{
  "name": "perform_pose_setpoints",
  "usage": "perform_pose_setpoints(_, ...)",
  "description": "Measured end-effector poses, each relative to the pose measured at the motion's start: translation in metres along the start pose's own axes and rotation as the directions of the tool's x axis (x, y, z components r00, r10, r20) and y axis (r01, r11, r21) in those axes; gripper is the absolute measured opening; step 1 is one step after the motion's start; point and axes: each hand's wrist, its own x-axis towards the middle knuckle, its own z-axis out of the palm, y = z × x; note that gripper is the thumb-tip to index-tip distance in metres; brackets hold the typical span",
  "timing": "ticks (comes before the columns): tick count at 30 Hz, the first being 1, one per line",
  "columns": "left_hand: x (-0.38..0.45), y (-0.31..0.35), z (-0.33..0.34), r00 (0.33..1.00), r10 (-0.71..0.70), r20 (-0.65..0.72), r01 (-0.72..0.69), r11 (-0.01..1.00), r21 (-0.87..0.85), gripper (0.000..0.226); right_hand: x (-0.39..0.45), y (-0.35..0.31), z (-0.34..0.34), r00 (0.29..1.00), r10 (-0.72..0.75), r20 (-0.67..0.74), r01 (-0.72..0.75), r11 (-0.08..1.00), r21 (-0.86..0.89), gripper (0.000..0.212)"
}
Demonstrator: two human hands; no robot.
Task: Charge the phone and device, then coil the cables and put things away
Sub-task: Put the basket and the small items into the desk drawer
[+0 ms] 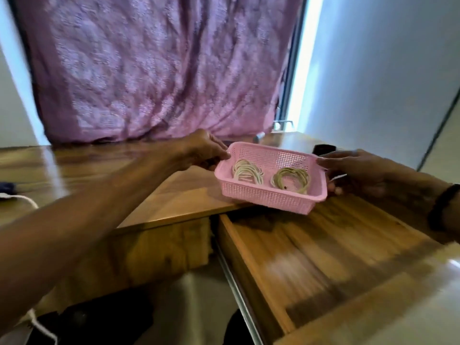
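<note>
A pink plastic basket (pixel 263 196) is held at the wooden table's front edge, partly over an open drawer (pixel 323 257). Inside it lie two coiled cables: a white coil (pixel 247 171) on the left and a beige coil (pixel 291 180) on the right. My left hand (pixel 204 151) grips the basket's left rim. My right hand (pixel 353 170) grips its right rim. A dark phone-like object (pixel 323 148) lies on the table just behind my right hand, partly hidden.
The wooden table (pixel 99 165) runs left, with a white cable (pixel 23 199) and a dark object at its far left edge. A pink curtain (pixel 159 70) hangs behind. A small grey item (pixel 258 136) sits at the table's back. The picture is motion-blurred.
</note>
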Motion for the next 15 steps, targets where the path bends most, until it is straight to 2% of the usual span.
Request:
perform_pose_setpoints(3, -0.005, 0.024, 0.036, 0.985, 0.093, 0.148, -0.121, 0.974, 0.191, 0.024, -0.028, 0.023, -0.034, 0.995, 0.079, -0.055, -0.081, 0.996, -0.039, 0.034)
perform_pose_setpoints(5, -0.008, 0.036, 0.061, 0.970, 0.130, 0.207, -0.195, 0.924, 0.331, 0.025, -0.049, 0.034, -0.050, 0.991, 0.130, -0.036, -0.132, 0.988, -0.080, 0.035)
perform_pose_setpoints(8, -0.008, 0.039, 0.090, 0.944, 0.206, 0.258, -0.320, 0.767, 0.556, 0.025, -0.073, 0.046, -0.059, 0.985, 0.159, 0.070, -0.140, 0.965, -0.222, 0.042)
perform_pose_setpoints(12, -0.005, 0.026, 0.113, 0.895, 0.247, 0.372, -0.442, 0.608, 0.660, 0.031, -0.087, 0.064, -0.055, 0.961, 0.184, 0.207, -0.074, 0.891, -0.449, 0.025)
perform_pose_setpoints(15, -0.009, 0.018, 0.124, 0.850, 0.290, 0.441, -0.527, 0.469, 0.708, 0.033, -0.086, 0.077, -0.045, 0.930, 0.248, 0.271, -0.061, 0.831, -0.554, 0.017)
